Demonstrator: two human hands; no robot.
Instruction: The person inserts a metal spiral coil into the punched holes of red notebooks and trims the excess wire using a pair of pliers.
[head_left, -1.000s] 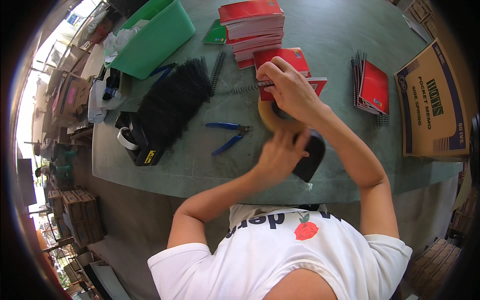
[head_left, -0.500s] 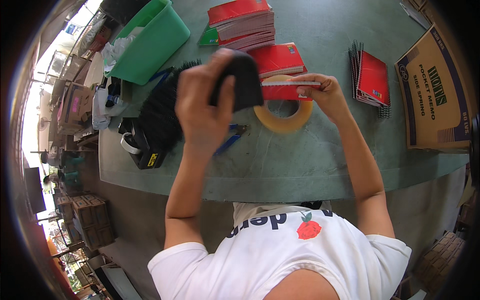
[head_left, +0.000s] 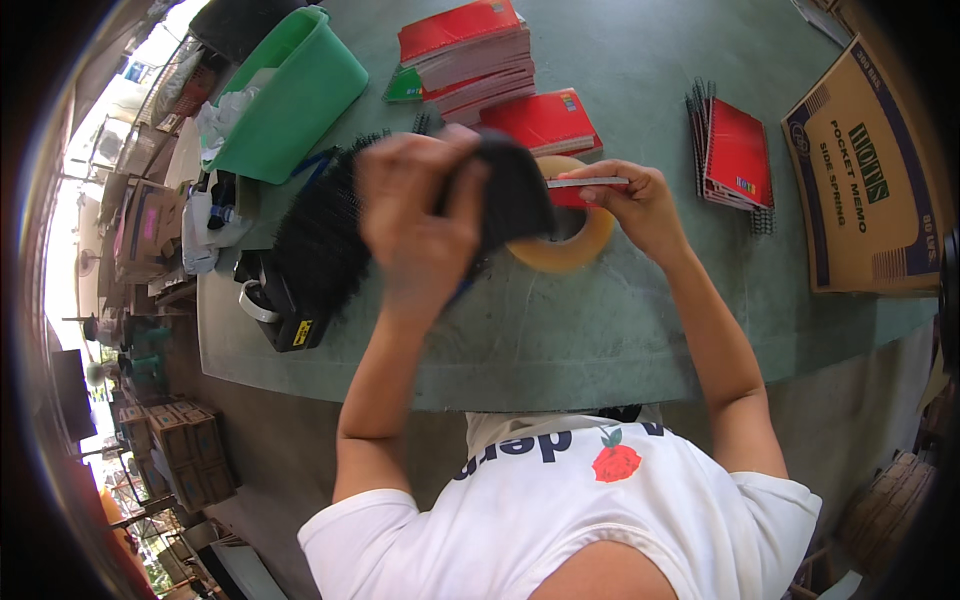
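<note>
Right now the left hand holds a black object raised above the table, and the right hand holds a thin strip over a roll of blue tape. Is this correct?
Not quite: the roll of tape is yellowish tan, not blue, as the head view shows. The left hand does hold a black object raised above the table, and the right hand holds a thin strip over the roll.

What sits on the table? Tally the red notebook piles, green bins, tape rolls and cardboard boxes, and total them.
Red notebook piles: 3
Green bin: 1
Tape roll: 1
Cardboard box: 1
Total: 6
</note>
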